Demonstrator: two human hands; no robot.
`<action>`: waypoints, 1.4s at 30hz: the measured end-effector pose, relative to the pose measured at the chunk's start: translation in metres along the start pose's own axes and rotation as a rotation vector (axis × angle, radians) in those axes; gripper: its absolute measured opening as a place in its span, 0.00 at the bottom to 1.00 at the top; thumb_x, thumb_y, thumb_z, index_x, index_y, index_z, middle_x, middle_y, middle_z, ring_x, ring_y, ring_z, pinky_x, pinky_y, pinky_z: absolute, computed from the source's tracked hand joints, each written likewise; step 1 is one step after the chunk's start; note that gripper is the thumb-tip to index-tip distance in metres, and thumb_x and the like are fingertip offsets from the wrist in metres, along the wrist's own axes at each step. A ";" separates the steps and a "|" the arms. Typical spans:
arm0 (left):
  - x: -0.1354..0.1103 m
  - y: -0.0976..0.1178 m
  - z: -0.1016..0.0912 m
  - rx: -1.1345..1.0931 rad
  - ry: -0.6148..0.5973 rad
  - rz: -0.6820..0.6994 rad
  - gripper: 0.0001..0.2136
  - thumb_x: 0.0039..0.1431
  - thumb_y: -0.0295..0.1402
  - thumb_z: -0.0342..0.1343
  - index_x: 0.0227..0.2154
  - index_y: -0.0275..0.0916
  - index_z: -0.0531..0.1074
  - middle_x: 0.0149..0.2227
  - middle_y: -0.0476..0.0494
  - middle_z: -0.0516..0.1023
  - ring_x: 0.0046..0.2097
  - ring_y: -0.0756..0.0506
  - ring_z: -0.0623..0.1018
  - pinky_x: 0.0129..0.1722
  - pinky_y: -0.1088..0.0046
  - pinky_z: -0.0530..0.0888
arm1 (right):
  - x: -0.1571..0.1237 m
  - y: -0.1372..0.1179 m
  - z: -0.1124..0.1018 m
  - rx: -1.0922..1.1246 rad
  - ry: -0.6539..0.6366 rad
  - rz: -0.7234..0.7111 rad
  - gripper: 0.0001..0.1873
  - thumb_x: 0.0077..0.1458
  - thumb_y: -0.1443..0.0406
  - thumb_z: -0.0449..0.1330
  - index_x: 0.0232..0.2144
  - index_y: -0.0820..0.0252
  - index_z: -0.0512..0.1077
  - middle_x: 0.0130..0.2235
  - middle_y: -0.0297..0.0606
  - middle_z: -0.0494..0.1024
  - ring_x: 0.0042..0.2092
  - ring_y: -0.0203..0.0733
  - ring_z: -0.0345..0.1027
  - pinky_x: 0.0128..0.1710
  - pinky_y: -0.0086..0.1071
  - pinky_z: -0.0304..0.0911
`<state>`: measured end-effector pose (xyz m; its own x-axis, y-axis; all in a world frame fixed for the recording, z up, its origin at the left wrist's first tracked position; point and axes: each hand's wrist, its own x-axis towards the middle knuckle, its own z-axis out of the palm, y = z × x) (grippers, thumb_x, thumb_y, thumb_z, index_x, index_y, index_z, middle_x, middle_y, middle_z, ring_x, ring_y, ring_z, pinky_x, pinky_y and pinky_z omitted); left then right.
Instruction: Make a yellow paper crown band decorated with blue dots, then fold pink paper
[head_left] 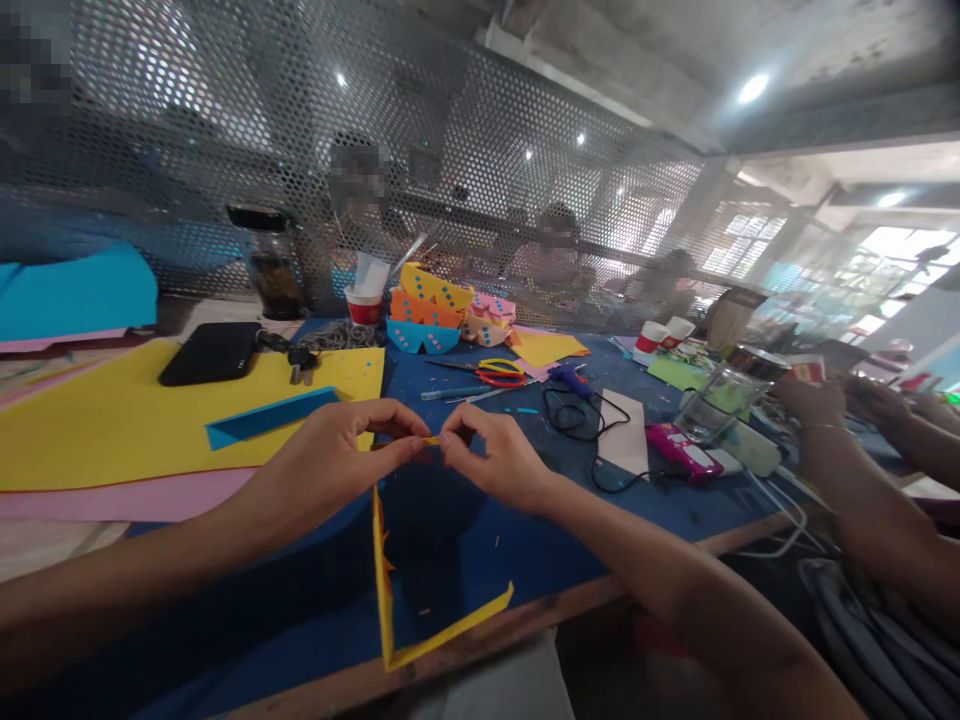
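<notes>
With the fingertips of my left hand (346, 440) and my right hand (496, 460), I pinch a small piece of yellow paper (430, 441). Nearer to me, a folded yellow strip (383, 610) reaches the front edge of the blue table (465, 535). Beyond my hands lie the scissors (481, 371).

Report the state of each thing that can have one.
Left hand, pinching yellow paper
Right hand, pinching yellow paper
Yellow paper, bent at a corner
Black phone, lying flat
Jar, upright, lid on
Left paper cup, upright
Scissors, lying flat
Glue gun, lying down
Keys, lying down
</notes>
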<state>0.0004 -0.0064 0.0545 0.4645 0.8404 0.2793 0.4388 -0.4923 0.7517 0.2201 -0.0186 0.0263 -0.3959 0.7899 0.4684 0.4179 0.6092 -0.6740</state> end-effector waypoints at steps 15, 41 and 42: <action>0.002 -0.005 0.002 -0.005 -0.021 -0.048 0.13 0.58 0.46 0.60 0.35 0.43 0.82 0.35 0.47 0.88 0.40 0.39 0.85 0.42 0.66 0.76 | 0.001 0.005 0.001 0.128 -0.050 0.148 0.10 0.65 0.61 0.58 0.32 0.58 0.72 0.28 0.30 0.76 0.31 0.34 0.70 0.35 0.27 0.63; 0.006 -0.014 0.003 -0.044 -0.020 -0.066 0.13 0.59 0.48 0.61 0.36 0.46 0.83 0.36 0.49 0.88 0.42 0.39 0.85 0.45 0.67 0.76 | 0.004 0.010 0.004 0.340 -0.098 0.193 0.14 0.71 0.57 0.53 0.35 0.57 0.69 0.31 0.31 0.76 0.34 0.36 0.71 0.39 0.30 0.66; 0.006 -0.015 0.003 -0.042 -0.018 -0.061 0.13 0.59 0.48 0.61 0.36 0.47 0.83 0.36 0.49 0.88 0.42 0.39 0.85 0.45 0.67 0.76 | 0.004 0.010 0.004 0.341 -0.092 0.191 0.14 0.71 0.57 0.53 0.35 0.57 0.69 0.31 0.31 0.76 0.33 0.36 0.71 0.38 0.30 0.67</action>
<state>-0.0012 0.0050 0.0426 0.4513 0.8644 0.2216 0.4346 -0.4298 0.7915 0.2195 -0.0102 0.0192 -0.4157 0.8674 0.2735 0.2019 0.3812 -0.9022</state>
